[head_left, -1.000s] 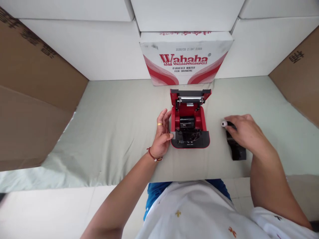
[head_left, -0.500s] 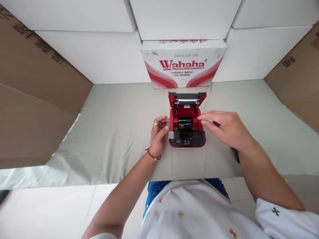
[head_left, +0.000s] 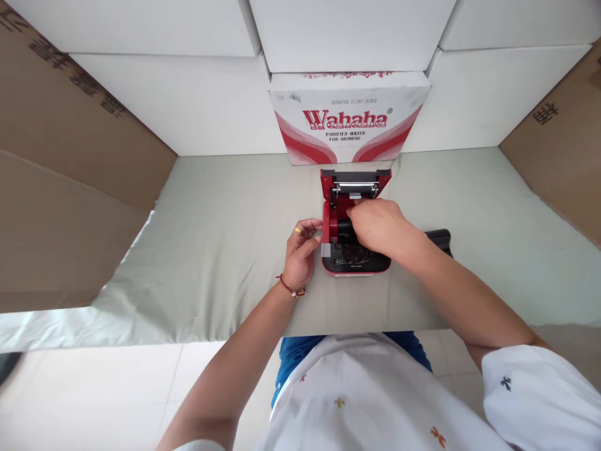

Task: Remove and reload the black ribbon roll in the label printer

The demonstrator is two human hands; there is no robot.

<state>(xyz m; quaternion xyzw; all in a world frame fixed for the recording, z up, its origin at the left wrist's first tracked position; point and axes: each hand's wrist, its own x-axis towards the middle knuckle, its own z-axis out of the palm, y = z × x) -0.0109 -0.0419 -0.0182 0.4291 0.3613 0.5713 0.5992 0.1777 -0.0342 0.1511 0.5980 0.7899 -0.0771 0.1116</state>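
A small red printer (head_left: 328,216) with a black front stands on the grey-green cloth, its lid tipped open toward the back. My left hand (head_left: 300,254), with a ring and a red wrist cord, grips the printer's left side. My right hand (head_left: 378,225) reaches into the open compartment from the right, knuckles up and fingers curled down. They close on a black roll (head_left: 344,225) whose end shows just left of the hand. The fingertips are hidden inside the compartment.
A black object (head_left: 439,238) lies on the cloth to the right of the printer, partly behind my right forearm. A Wahaha water carton (head_left: 350,119) stands right behind the printer. White boxes wall the back, brown cardboard (head_left: 70,175) both sides. The table edge (head_left: 211,332) is near my body.
My right hand left the black object on the right, crossed to the printer and sank into its open compartment. My left hand stayed on the printer's left side.
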